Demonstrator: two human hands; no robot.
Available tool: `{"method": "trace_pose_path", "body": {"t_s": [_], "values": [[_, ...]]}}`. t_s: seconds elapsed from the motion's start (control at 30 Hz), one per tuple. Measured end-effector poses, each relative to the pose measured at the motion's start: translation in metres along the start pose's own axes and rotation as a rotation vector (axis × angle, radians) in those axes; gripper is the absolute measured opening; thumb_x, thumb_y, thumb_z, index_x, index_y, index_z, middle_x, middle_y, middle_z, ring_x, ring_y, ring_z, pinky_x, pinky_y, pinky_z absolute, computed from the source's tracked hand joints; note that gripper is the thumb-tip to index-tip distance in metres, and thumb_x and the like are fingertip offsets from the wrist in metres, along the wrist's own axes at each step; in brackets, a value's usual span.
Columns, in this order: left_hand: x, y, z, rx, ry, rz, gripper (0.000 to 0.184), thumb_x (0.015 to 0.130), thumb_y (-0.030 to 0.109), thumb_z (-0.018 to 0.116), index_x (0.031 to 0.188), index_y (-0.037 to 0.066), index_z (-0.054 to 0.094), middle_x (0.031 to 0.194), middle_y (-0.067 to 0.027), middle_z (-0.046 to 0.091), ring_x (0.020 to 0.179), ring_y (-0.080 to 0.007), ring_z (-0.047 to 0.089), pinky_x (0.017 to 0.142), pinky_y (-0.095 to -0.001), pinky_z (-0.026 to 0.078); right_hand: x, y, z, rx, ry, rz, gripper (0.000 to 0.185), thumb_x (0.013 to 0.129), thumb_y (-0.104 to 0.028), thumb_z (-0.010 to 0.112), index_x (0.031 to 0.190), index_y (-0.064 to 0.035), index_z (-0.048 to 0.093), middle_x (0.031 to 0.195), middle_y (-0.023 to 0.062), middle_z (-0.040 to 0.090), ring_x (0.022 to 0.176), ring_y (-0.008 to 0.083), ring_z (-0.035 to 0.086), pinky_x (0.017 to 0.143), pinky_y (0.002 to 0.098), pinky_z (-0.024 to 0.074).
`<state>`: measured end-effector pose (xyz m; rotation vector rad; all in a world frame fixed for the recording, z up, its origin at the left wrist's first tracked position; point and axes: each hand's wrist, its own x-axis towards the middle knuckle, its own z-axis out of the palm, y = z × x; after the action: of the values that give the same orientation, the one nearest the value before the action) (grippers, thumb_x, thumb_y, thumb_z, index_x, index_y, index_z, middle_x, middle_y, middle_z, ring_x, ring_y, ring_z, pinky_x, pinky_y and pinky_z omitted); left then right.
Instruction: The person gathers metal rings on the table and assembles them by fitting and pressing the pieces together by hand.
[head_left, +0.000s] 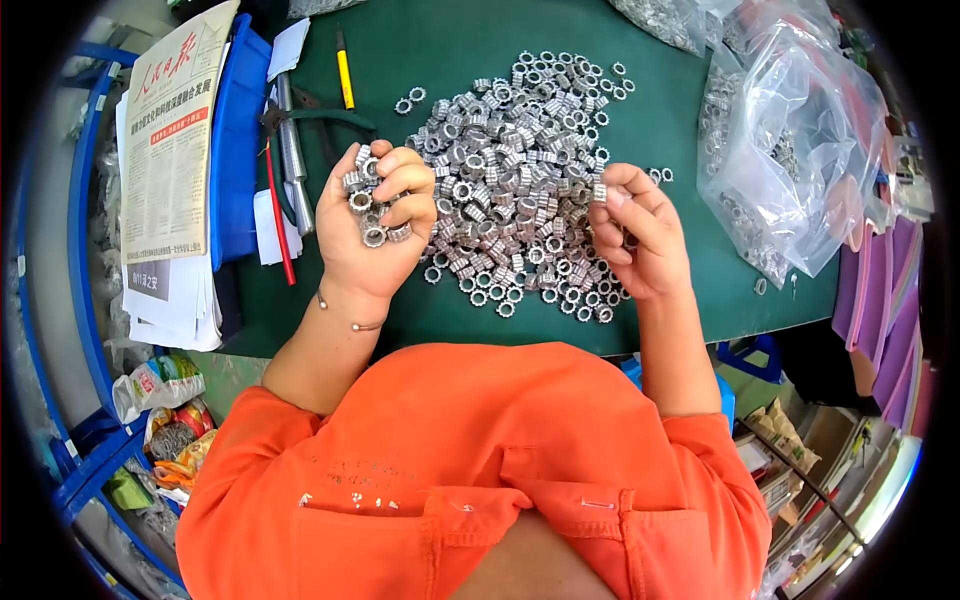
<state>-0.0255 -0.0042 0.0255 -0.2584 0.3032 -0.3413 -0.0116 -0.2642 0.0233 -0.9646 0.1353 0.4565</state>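
Note:
A big heap of small toothed metal rings [520, 170] lies on the green tabletop [640, 130] in front of me. My left hand [380, 215], palm up at the heap's left side, is curled around several metal rings [360, 201]. Between the thumb and fingertips of my right hand [640, 225], at the heap's right edge, is a single metal ring [599, 192]. Its other fingers are bent, and what lies behind them is partly hidden.
Left of the heap are a yellow-handled tool [344, 78], pliers [320, 115], a red pen-like stick [278, 220] and a metal rod [291, 150]. A newspaper [175, 140] leans by a blue bin [240, 130]. A clear plastic bag [800, 140] with metal parts stands right.

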Motion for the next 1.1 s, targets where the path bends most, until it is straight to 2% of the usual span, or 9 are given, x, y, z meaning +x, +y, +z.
{"method": "trace_pose_path", "body": {"t_s": [0.23,0.4,0.47,0.67,0.73,0.8,0.93,1.0,1.1], "values": [[0.008,-0.001,-0.005,0.032,-0.044,-0.011,0.017,0.091,0.022,0.047,0.088,0.006,0.052,0.078,-0.0022,0.043,0.064,-0.0106,0.041,0.049,-0.0234,0.032,0.003,0.002,0.004,0.004,0.075,0.062,0.015,0.087,-0.003,0.054,0.100,0.0022,0.060,0.072,0.0039,0.054,0.054,0.0063,0.044,0.041,0.0167,0.0297],[0.014,0.001,-0.012,0.073,-0.162,0.001,0.018,0.092,0.022,0.044,0.088,0.005,0.049,0.077,-0.0024,0.040,0.061,-0.0102,0.040,0.048,-0.0238,0.031,0.000,0.001,-0.003,-0.685,0.335,-0.303,0.011,0.083,-0.002,0.062,0.093,0.0017,0.065,0.077,0.0022,0.061,0.069,0.0083,0.054,0.060,0.0211,0.0441],[0.016,0.003,-0.014,0.093,-0.196,-0.008,0.019,0.092,0.022,0.044,0.088,0.005,0.049,0.078,-0.0025,0.040,0.061,-0.0100,0.040,0.047,-0.0236,0.030,-0.004,0.000,0.004,-0.896,0.217,-0.423,0.009,0.081,-0.002,0.063,0.089,0.0004,0.066,0.080,0.0029,0.062,0.075,0.0099,0.056,0.069,0.0233,0.0457],[0.018,0.011,-0.019,0.111,-0.207,-0.021,0.022,0.091,0.024,0.046,0.087,0.005,0.055,0.078,-0.0035,0.045,0.062,-0.0106,0.040,0.047,-0.0228,0.031,-0.009,0.015,0.016,-1.403,-0.062,-0.504,0.018,0.076,-0.004,0.068,0.093,-0.0031,0.064,0.075,0.0055,0.060,0.068,0.0135,0.057,0.061,0.0253,0.0451],[0.017,0.012,-0.021,0.118,-0.214,-0.010,0.022,0.091,0.023,0.046,0.088,0.005,0.056,0.078,-0.0035,0.045,0.062,-0.0108,0.040,0.047,-0.0228,0.031,-0.006,0.015,0.012,-1.088,0.000,-0.445,0.015,0.076,-0.004,0.068,0.091,-0.0017,0.064,0.074,0.0041,0.060,0.068,0.0130,0.057,0.058,0.0249,0.0453],[0.017,0.010,-0.020,0.128,-0.209,-0.006,0.022,0.092,0.024,0.045,0.089,0.005,0.056,0.078,-0.0035,0.045,0.063,-0.0108,0.040,0.048,-0.0228,0.031,-0.008,0.008,0.004,-0.208,-0.056,-0.051,0.010,0.082,-0.004,0.061,0.090,0.0005,0.059,0.073,0.0047,0.058,0.056,0.0108,0.051,0.045,0.0186,0.0357],[0.016,0.007,-0.019,0.128,-0.212,0.005,0.018,0.092,0.021,0.045,0.088,0.005,0.052,0.078,-0.0028,0.041,0.062,-0.0098,0.039,0.047,-0.0228,0.031,0.004,-0.008,0.009,0.030,-0.182,-0.041,0.011,0.082,-0.004,0.060,0.092,0.0007,0.060,0.070,0.0056,0.058,0.055,0.0105,0.050,0.045,0.0204,0.0361],[0.016,0.008,-0.020,0.131,-0.211,0.008,0.018,0.092,0.021,0.046,0.087,0.005,0.052,0.078,-0.0028,0.041,0.062,-0.0097,0.039,0.047,-0.0227,0.031,0.013,-0.002,0.025,-1.024,0.033,-0.406,0.013,0.080,-0.004,0.063,0.092,-0.0008,0.063,0.070,0.0062,0.058,0.058,0.0139,0.054,0.050,0.0255,0.0424],[0.017,0.010,-0.023,0.144,-0.223,-0.010,0.023,0.091,0.025,0.045,0.089,0.005,0.057,0.079,-0.0033,0.045,0.063,-0.0104,0.040,0.047,-0.0225,0.030,0.023,0.006,0.033,-1.454,0.006,-0.619,0.016,0.074,-0.005,0.069,0.090,-0.0024,0.066,0.069,0.0070,0.057,0.059,0.0156,0.055,0.055,0.0266,0.0438]]}}
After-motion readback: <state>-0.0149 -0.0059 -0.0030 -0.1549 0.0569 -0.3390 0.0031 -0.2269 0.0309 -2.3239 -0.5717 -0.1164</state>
